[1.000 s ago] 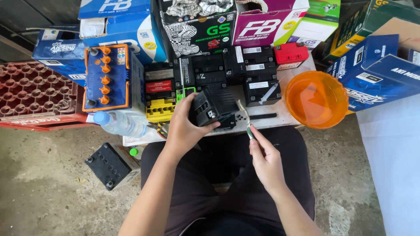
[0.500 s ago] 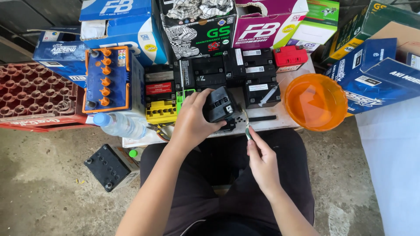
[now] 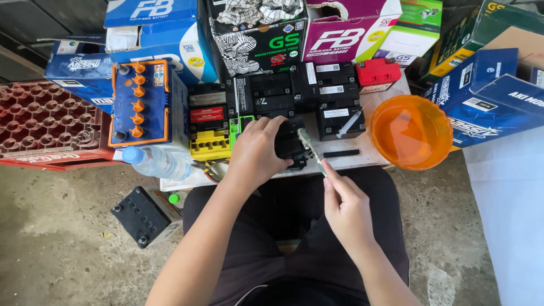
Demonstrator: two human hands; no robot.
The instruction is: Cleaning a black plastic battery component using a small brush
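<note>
The left hand [image 3: 256, 152] is curled over a small black battery [image 3: 290, 144] at the near edge of the low white table [image 3: 362, 160]. Fingers wrap its top, so it has hold of it. The right hand [image 3: 345, 207] is pinched shut on a thin tool [image 3: 311, 151] w/ a green grip. The tool's tip leans up to 11 o'clock and ends over the battery. Can't tell if it touches.

Around the battery: at 12 o'clock sits a row of black batteries [image 3: 294, 90], close together. At 9 o'clock is a yellow battery [image 3: 209, 144], w/ a red-label one [image 3: 207, 110] behind it. Further at 9 o'clock stands a big blue battery [image 3: 139, 105] w/ orange caps. A syringe [image 3: 350, 123] lies at 2 o'clock, and a black strip [image 3: 341, 153] at 3 o'clock. A red battery [image 3: 377, 72] is at 1 o'clock. An orange bowl [image 3: 411, 131] sits at 3 o'clock, well apart, hanging off the table end. A water bottle [image 3: 156, 161] lies at 8 o'clock, near some wires.

Boxes [image 3: 255, 34] stand in a wall behind the table, blue, black, purple, green. More blue boxes [image 3: 487, 90] are on the right.

The floor [image 3: 56, 243] is grey concrete w/ stains. On it at 8 o'clock lies a black battery [image 3: 144, 215] next to a green cap. A red crate [image 3: 45, 124] sits far left. A white sheet [image 3: 510, 226] covers the floor on the right. The person sits w/ dark trousers, knees under the table edge.
</note>
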